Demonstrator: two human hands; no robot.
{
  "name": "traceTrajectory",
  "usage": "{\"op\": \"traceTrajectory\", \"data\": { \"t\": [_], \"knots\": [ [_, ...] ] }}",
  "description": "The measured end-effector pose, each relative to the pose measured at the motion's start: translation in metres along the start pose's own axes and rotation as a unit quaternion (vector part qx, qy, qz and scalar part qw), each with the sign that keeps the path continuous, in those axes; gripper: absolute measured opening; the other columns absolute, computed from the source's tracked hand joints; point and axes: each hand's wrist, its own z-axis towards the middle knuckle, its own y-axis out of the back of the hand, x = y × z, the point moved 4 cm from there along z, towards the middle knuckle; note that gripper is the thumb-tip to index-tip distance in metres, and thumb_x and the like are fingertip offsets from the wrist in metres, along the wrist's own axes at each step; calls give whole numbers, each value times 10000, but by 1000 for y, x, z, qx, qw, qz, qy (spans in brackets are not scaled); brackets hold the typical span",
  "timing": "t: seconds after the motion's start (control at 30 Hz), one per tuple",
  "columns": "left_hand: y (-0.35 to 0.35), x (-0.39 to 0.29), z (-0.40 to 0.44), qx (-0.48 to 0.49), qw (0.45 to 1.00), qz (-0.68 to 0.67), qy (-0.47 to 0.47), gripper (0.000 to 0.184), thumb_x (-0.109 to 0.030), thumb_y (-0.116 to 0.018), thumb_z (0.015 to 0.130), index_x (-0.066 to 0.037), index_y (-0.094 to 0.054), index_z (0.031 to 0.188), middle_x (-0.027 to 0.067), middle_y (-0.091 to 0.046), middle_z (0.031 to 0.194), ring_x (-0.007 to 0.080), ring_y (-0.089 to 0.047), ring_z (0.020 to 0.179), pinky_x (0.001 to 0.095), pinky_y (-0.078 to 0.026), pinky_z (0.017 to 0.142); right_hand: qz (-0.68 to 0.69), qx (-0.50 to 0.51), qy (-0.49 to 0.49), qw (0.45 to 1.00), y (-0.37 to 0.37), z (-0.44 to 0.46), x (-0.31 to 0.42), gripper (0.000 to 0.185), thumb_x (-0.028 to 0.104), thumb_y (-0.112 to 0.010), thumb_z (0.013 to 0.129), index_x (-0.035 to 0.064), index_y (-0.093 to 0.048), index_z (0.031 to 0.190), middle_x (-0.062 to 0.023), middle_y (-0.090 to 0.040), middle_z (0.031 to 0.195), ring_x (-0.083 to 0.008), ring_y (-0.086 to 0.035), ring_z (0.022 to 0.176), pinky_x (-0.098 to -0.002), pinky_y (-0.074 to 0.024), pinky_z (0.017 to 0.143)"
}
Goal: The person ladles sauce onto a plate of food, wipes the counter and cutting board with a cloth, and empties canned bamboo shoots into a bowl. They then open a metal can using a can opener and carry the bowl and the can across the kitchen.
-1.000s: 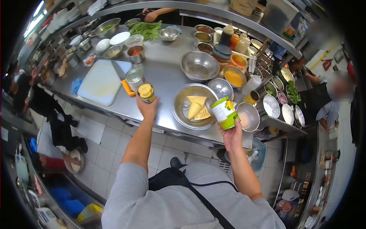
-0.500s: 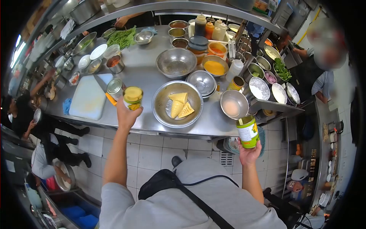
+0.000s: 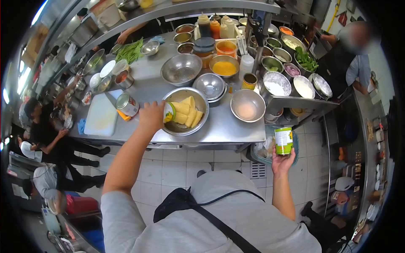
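Note:
My left hand [image 3: 152, 116] is wrapped round a green-labelled tin can [image 3: 169, 112], tipped on its side over a steel mixing bowl [image 3: 203, 100]. Thick pale yellow pieces that look like bamboo shoots [image 3: 185, 110] lie in that bowl, several of them close to the can's mouth. Off the counter's right end, my right hand [image 3: 283, 162] grips a second green-labelled can [image 3: 283, 141] from below, held upright. Behind that can is a bin [image 3: 265, 155] with a clear liner. Left of the bowl, a silver can [image 3: 126, 105] leans near an orange-handled knife [image 3: 123, 116].
A white cutting board [image 3: 101, 116] lies at the counter's left. Steel bowls, sauce tubs and squeeze bottles [image 3: 214, 29] crowd the back. A bowl with cloudy liquid [image 3: 247, 106] sits near the right front edge. Co-workers stand left and a person [image 3: 341, 63] at right.
My left hand has moved right and tipped its can over the bowl; more yellow pieces now lie inside. My right hand's can has shifted right, away from the counter. The view has turned slightly.

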Motion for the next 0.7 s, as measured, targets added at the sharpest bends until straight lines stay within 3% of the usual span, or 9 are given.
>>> {"op": "traceTrajectory", "data": {
  "t": [0.1, 0.2, 0.27, 0.4, 0.47, 0.53, 0.57, 0.67, 0.7],
  "knots": [
    [5, -10, 9, -38, 992, 123, -1, 903, -205, -902, 635, -216, -495, 1440, 114, -615, 1245, 364, -595, 1184, 454, -564, 919, -16, -26, 1, 1000, 27, 9, 13, 610, 508, -597, 951, 73, -520, 1372, -137, -575, 1315, -351, -625, 1077, -418, -568, 919],
    [33, -16, 2, -42, 991, 123, 15, 866, -190, -882, 648, -208, -506, 1428, 111, -607, 1242, 349, -585, 1198, 450, -562, 929, -28, -35, -16, 999, 48, 10, 26, 599, 501, -597, 952, 84, -520, 1376, -134, -575, 1320, -346, -613, 1105, -422, -553, 938],
    [49, -20, -10, -50, 995, 75, 47, 714, -208, -837, 707, -215, -563, 1366, 84, -629, 1230, 368, -591, 1184, 497, -568, 879, -20, -46, -9, 999, 61, 12, 32, 594, 497, -596, 951, 91, -522, 1378, -134, -574, 1326, -342, -607, 1120, -430, -544, 949],
    [40, -26, -17, 1, 997, 3, 74, 775, -278, -865, 665, -136, -552, 1360, 164, -639, 1248, 341, -619, 1200, 509, -565, 876, 20, -43, 1, 999, 74, 14, 46, 570, 481, -572, 951, 101, -532, 1374, -100, -593, 1326, -318, -603, 1144, -468, -535, 952],
    [47, -37, -19, 2, 985, -107, 134, 848, -324, -864, 675, -65, -516, 1404, 235, -624, 1294, 348, -631, 1197, 497, -542, 937, 58, -43, -28, 997, 84, 17, 53, 569, 494, -573, 939, 96, -553, 1345, -109, -617, 1290, -324, -615, 1104, -476, -542, 906],
    [0, -7, -8, -192, 959, -199, 69, 915, -334, -870, 694, 2, -467, 1445, 238, -625, 1310, 354, -640, 1181, 454, -522, 984, 84, -21, -73, 994, 102, 19, 59, 591, 531, -560, 931, 88, -569, 1322, -120, -650, 1216, -318, -633, 1021, -455, -548, 845],
    [-3, -22, -9, -186, 960, -202, 56, 915, -334, -870, 694, 2, -467, 1445, 238, -625, 1310, 354, -640, 1181, 454, -522, 984, 71, -33, -85, 993, 101, 15, 64, 616, 567, -541, 926, 85, -581, 1308, -128, -667, 1149, -309, -642, 921, -429, -547, 793],
    [7, -76, -19, -148, 907, -393, 30, 899, -287, -853, 755, 30, -422, 1477, 200, -632, 1299, 285, -650, 1145, 389, -510, 1000, 75, -15, -78, 994, 103, 13, 80, 630, 598, -512, 933, 84, -594, 1289, -130, -676, 1089, -303, -644, 877, -410, -542, 771],
    [18, -114, -26, -73, 859, -506, 8, 847, -250, -839, 785, 28, -425, 1470, 169, -632, 1285, 255, -644, 1125, 373, -513, 988, 75, -17, -78, 994, 109, 16, 81, 630, 598, -512, 933, 84, -594, 1289, -130, -676, 1089, -303, -644, 877, -410, -542, 771]
  ]
}}
